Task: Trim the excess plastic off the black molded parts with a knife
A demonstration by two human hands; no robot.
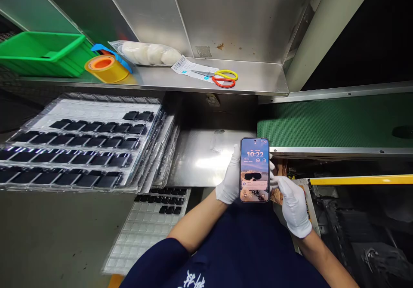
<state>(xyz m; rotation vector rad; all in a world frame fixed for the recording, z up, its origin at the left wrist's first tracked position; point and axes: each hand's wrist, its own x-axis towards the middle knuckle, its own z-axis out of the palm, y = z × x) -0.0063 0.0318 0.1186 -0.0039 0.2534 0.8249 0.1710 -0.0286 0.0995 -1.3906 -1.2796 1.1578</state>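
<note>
A smartphone (254, 169) stands upright in front of my chest, its lit screen reading 10:22. My left hand (230, 178), in a white glove, is closed around it from the left, with fingertips showing past its right edge. My right hand (293, 204), also white-gloved, is beside the phone's lower right edge. Its fingers reach toward the phone and are partly curled, with nothing visible in them. Whether they touch the phone's edge, I cannot tell.
Stacked clear trays (80, 146) of black parts stand at left; another tray (135, 232) lies lower. The steel shelf (258, 75) carries scissors (226, 77), a tape roll (108, 68), a green bin (41, 55) and bagged white rolls (148, 54). A green conveyor belt (335, 122) runs right.
</note>
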